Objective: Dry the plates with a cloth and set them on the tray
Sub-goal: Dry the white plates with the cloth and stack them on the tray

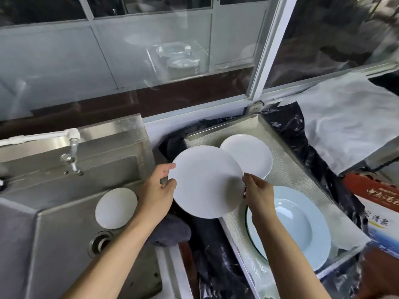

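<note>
A round white ceramic plate (207,182) is held up between both hands, tilted, above the near-left corner of the rectangular metal tray (265,124) lined with a pale woven mat. The left hand (156,190) pinches the plate's left rim, thumb on the face and fingers curled behind; the right hand (258,194) grips the right rim with curled fingers. On the tray lie a smaller round white plate (251,157) at the far end, partly covered by the held plate, and a large pale blue deep-welled plate (302,225) at the near end, its left edge under the right wrist. In the stainless steel sink (54,212) to the left rests another small round white plate (116,208), near the drain (100,242). A dark grey cloth (170,233) lies bunched on the sink's edge below the left forearm.
</note>
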{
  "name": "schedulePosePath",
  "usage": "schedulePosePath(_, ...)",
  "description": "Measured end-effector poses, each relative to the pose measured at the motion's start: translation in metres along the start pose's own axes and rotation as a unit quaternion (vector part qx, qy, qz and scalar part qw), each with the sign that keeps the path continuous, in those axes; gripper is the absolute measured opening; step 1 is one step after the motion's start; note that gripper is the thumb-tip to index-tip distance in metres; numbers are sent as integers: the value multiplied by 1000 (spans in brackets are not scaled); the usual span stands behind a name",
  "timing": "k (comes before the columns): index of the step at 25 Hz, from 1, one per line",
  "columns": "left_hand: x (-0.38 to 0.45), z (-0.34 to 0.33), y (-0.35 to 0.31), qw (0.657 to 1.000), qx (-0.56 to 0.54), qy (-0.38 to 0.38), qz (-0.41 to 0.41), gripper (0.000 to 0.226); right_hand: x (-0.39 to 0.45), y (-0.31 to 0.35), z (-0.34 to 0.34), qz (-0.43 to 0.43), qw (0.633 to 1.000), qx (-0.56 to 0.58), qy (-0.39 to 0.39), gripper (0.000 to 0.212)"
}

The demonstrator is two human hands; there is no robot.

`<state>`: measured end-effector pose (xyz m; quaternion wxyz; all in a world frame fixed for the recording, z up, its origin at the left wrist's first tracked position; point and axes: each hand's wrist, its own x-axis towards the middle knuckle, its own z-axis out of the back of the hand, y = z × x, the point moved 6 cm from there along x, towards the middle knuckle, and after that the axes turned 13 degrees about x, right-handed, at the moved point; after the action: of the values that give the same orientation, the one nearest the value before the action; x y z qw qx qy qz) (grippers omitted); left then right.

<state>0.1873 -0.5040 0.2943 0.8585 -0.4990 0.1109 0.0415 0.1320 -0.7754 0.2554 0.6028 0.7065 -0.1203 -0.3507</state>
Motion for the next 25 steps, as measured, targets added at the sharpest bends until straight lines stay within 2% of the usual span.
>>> schedulePosePath(2,15,-27,-9,1000,-7,7,7,43,30,-1,16,-1,1000,-4,-10,19)
schedulePosePath(5,36,-65,-20,999,-16,21,30,42,70,-1,35,17,1000,-17,-12,29)
schedulePosePath(9,66,-112,-31,997,-42,33,62,40,113,0,55,42,997,-59,-27,26)
schedulePosePath(13,92,-156,-34,996,3,61,65,45,152,3,66,41,993,-96,-63,29)
schedulePosePath(25,125,-207,-29,994,25,79,77,50,201,5,61,119,971,-205,-29,26)
